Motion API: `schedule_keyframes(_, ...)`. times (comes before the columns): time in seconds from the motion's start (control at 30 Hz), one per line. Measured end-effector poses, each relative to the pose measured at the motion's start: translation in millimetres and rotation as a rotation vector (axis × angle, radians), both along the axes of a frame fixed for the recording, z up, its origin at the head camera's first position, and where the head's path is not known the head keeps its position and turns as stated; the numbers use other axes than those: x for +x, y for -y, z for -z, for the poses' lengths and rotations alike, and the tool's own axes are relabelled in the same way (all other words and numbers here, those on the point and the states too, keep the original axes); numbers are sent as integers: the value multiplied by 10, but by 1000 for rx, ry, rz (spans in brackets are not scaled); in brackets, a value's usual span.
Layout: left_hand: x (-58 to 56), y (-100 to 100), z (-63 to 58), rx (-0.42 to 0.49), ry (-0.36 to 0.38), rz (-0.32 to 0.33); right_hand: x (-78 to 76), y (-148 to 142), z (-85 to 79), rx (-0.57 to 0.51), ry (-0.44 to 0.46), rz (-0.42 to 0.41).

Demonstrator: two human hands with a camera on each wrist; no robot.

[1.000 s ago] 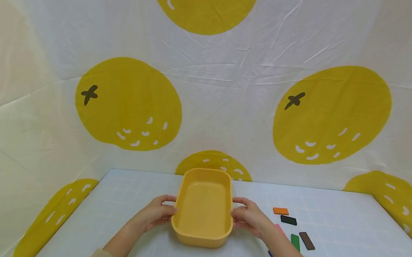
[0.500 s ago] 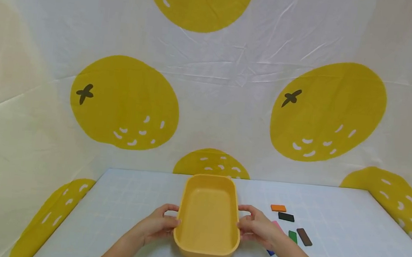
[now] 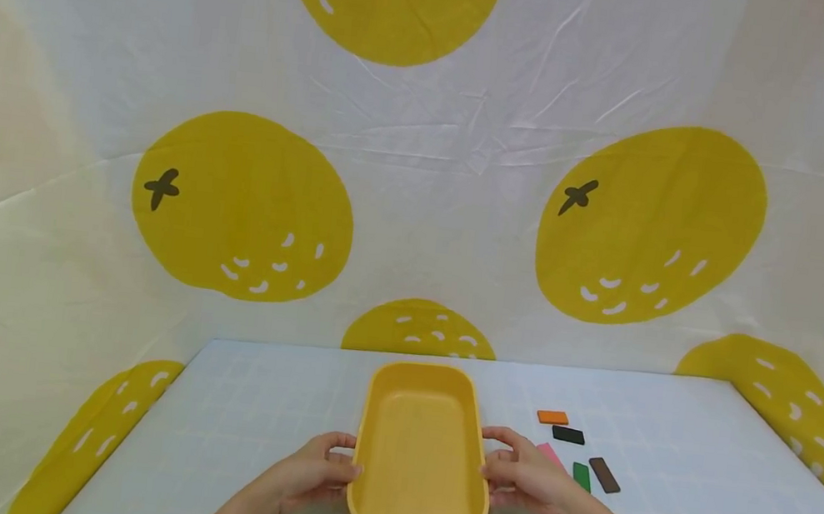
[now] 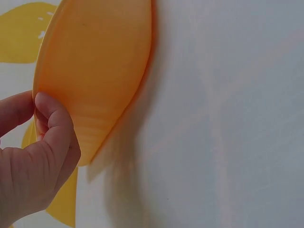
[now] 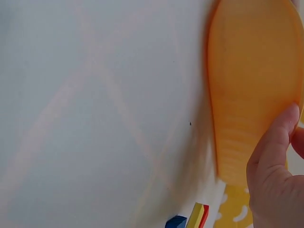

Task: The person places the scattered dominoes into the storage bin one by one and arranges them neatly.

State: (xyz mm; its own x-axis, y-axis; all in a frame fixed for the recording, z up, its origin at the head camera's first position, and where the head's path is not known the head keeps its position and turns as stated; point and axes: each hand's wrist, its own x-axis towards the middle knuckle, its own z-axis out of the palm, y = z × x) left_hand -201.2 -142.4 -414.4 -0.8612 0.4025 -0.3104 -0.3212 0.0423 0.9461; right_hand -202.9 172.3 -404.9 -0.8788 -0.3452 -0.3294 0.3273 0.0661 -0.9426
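Note:
A yellow rectangular bin (image 3: 424,459) with rounded corners sits before me, nothing inside it. My left hand (image 3: 309,478) pinches its left rim, and my right hand (image 3: 527,480) pinches the right rim. In the left wrist view, thumb and finger of the left hand (image 4: 45,152) meet at the edge of the bin (image 4: 99,52), whose outer wall looks orange there. The right wrist view shows the right hand (image 5: 275,161) gripping the opposite edge of the bin (image 5: 256,76). A shadow lies along the bin's base on the tabletop.
Small flat blocks lie right of the bin: orange (image 3: 552,417), black (image 3: 568,434), pink (image 3: 550,452), green (image 3: 582,476) and brown (image 3: 604,476). A blue block (image 5: 176,222) and a yellow one (image 5: 194,217) show in the right wrist view. A fruit-print curtain (image 3: 417,207) hangs behind the table.
The bin has come toward me and slightly to the right, with both hands keeping their hold on its rims. The blocks have stayed in place.

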Motion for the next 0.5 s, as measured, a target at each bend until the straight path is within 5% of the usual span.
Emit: schedule_keyframes(0.5,141,-44,-13,17,9,28,149,-33,12,33,39,40)
